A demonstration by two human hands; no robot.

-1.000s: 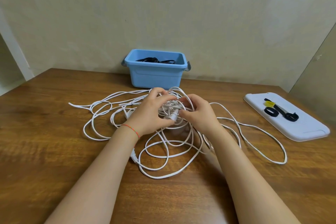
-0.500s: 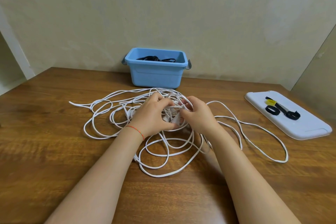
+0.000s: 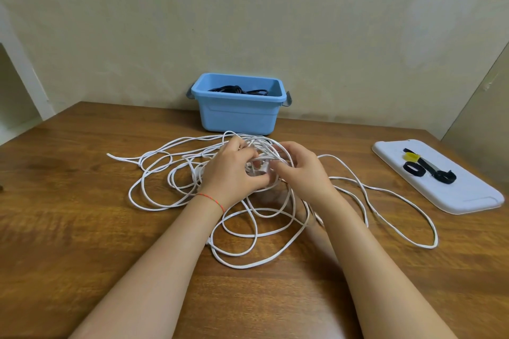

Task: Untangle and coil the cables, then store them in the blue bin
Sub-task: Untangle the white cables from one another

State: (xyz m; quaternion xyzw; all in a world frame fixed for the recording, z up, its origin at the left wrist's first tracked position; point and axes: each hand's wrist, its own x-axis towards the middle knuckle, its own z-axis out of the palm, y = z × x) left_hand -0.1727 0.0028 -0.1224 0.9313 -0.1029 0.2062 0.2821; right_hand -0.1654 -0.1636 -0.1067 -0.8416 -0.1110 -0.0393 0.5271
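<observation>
Both hands, the left hand (image 3: 234, 170) and the right hand (image 3: 300, 170), have drawn closer over the last second and now pinch strands at the knot of the white cable (image 3: 248, 261), whose loops sprawl on the table (image 3: 68, 228) around them, so untangling looks barely begun. Beyond the hands, the blue bin (image 3: 238, 115) already holds a black cable (image 3: 234, 89); off right, a white lid (image 3: 446, 187) carries black straps (image 3: 416, 168).

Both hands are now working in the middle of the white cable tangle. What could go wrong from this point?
1. The left hand and right hand grip strands of the white cable at the knot; pulling hard may tighten it.
2. Loose loops spread widely over the table; dragging them may catch the white tray with its straps.
</observation>
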